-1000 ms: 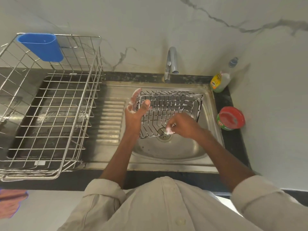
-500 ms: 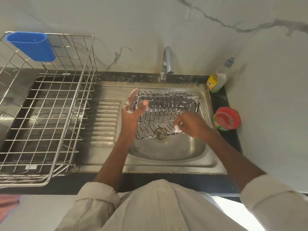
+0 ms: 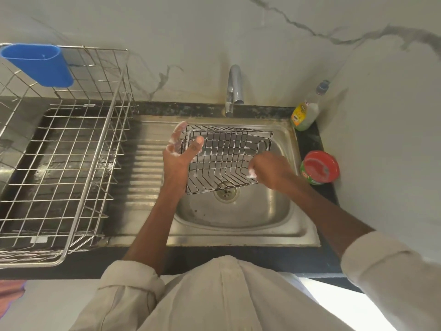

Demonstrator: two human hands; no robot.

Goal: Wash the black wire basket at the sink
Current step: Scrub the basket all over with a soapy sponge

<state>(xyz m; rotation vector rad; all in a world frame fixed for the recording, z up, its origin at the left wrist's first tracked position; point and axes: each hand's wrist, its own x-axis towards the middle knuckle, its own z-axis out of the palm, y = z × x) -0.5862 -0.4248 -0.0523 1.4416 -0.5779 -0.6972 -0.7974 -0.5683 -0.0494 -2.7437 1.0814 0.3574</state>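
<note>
Likely home kitchen: steel sink (image 3: 238, 218), tap (image 3: 234, 89), dish rack (image 3: 71, 163), marble wall.

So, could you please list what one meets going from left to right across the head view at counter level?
Blue cup → steel dish rack → left hand → black wire basket → right hand → red-lidded tub.

Soft even light, glare on the wet sink (image 3: 241, 220), wide-angle bending at edges

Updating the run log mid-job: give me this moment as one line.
stage: soaping | black wire basket: tilted over sink | left hand: grips its left edge | right hand: rubs foam on wires | tap: no water visible
</note>
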